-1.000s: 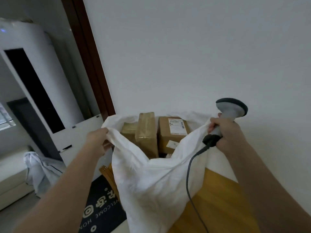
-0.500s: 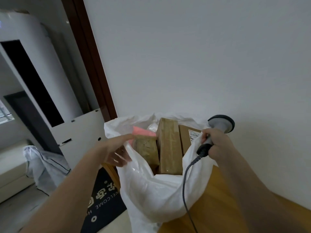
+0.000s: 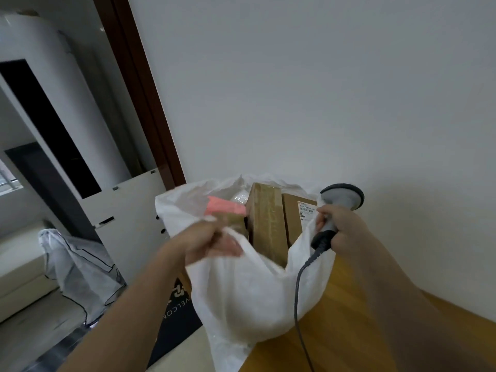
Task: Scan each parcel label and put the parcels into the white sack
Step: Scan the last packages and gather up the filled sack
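The white sack [image 3: 249, 294] stands open on the edge of a wooden table [image 3: 346, 326]. Inside it a tall brown taped box [image 3: 268, 224] stands upright, with a labelled brown box [image 3: 298, 218] to its right. A pink parcel [image 3: 225, 208] and a small brown box [image 3: 233, 218] lie at its left. My left hand [image 3: 209, 240], blurred, grips the sack's front rim. My right hand [image 3: 341, 232] holds the grey barcode scanner [image 3: 341, 200] by its handle and pinches the sack's right rim against it. The scanner's cable [image 3: 298, 304] hangs down in front of the sack.
A white wall rises right behind the sack. A dark doormat [image 3: 177, 318] lies on the floor below the table edge. Left of it are a clear plastic cover [image 3: 80, 264], a white cabinet panel [image 3: 134, 210], a tall white cylinder unit [image 3: 53, 103] and a brown door frame [image 3: 139, 89].
My left hand let go of the sack's left rim and moved right to the front rim. The sack mouth and the scanner hand dropped lower, showing the pink parcel.
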Tool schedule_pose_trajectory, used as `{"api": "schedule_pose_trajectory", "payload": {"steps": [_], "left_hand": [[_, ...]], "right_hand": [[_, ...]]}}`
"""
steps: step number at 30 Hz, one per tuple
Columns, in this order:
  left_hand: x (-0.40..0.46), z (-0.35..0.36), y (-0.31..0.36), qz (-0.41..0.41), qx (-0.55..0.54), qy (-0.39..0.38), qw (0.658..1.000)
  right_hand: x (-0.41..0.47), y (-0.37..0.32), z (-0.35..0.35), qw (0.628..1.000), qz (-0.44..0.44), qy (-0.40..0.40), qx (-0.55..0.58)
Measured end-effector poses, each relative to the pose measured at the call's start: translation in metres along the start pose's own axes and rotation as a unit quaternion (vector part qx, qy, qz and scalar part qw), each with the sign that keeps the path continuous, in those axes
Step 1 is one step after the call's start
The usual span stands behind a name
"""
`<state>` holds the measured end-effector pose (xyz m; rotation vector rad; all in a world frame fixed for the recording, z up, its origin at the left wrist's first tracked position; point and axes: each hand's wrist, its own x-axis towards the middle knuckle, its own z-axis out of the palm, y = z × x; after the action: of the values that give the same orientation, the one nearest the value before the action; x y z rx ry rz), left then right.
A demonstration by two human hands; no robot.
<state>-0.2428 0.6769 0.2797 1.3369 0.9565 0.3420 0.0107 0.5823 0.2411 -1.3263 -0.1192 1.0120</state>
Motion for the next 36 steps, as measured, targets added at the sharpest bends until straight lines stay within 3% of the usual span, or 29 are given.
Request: {"api": "schedule_pose_trajectory", "payload": {"steps": [2,4,5,7,9,12,15,17,20,25,30,36], "left_hand": [[-0.007,-0.007,0.040,0.127,-0.153,0.060,0.978],[-0.016,-0.021,0.068,0.190,-0.287,0.076,0.936],[-0.017,-0.027,0.072,0.198,-0.289,0.075,0.934],[-0.018,-0.021,0.060,0.154,-0.152,0.083,0.973],[-0.013,-0.007,0.049,0.109,-0.041,0.105,0.988],[-0.009,-0.002,0.055,0.151,-0.100,0.132,0.975],[-0.011,-0.010,0.062,0.172,-0.151,0.158,0.961],[-0.009,-0.012,0.056,0.121,-0.096,0.175,0.972],[0.003,-0.013,0.045,0.019,0.025,0.178,0.984],[0.007,-0.012,0.053,-0.039,0.117,0.150,0.981],[0.003,-0.002,0.078,-0.039,0.201,0.156,0.966],[0.009,0.010,0.115,0.035,0.242,0.192,0.950]], "right_hand": [[-0.006,-0.028,0.002,0.997,-0.070,0.003,0.017],[-0.008,-0.060,-0.004,0.977,-0.135,0.004,0.162],[-0.007,-0.070,-0.009,0.962,-0.147,0.000,0.230],[0.001,-0.066,-0.016,0.960,-0.126,0.006,0.250],[0.013,-0.047,-0.015,0.983,-0.092,0.019,0.161],[0.006,-0.041,-0.010,0.990,-0.088,0.028,0.109],[-0.001,-0.052,-0.016,0.970,-0.150,0.066,0.177],[-0.001,-0.050,-0.021,0.970,-0.150,0.065,0.182],[0.006,-0.037,-0.021,0.992,-0.074,0.062,0.081],[0.016,-0.041,-0.030,0.996,-0.046,0.046,0.055],[0.005,-0.062,-0.035,0.996,-0.073,0.049,0.029],[-0.011,-0.089,-0.031,0.991,-0.132,0.035,0.013]]}}
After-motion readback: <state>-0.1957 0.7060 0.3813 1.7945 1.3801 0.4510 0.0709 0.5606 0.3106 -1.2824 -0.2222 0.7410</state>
